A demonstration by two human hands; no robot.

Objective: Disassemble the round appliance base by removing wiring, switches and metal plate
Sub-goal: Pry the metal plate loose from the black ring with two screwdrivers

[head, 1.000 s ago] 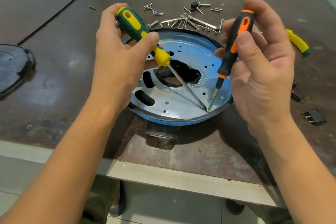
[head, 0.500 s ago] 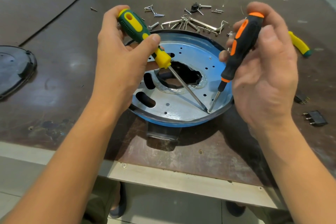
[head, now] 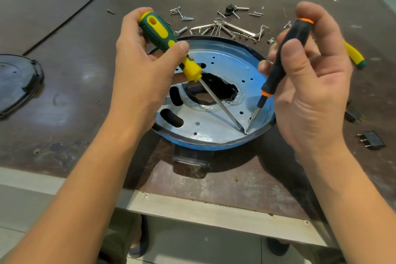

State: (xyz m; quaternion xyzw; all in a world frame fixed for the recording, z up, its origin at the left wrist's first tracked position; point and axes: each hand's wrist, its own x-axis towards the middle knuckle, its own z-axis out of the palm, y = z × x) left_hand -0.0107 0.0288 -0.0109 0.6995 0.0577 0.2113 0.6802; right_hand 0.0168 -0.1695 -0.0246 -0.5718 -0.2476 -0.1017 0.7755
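Observation:
The round blue appliance base (head: 192, 144) lies on the table with its shiny metal plate (head: 214, 126) facing up; the plate has a ragged central hole. My left hand (head: 141, 75) grips a green and yellow screwdriver (head: 162, 38). My right hand (head: 308, 83) holds a black and orange screwdriver (head: 285, 53). Both blade tips meet at one spot near the plate's front right rim.
Loose screws and hex keys (head: 225, 28) lie behind the base. Another yellow and green tool handle (head: 354, 54) shows behind my right hand. Two black switches (head: 371, 140) sit at the right. A black round cover (head: 17, 83) rests at the left edge.
My right hand has tilted the black and orange screwdriver's handle a little further right and back. Both tips stay at the same spot on the plate.

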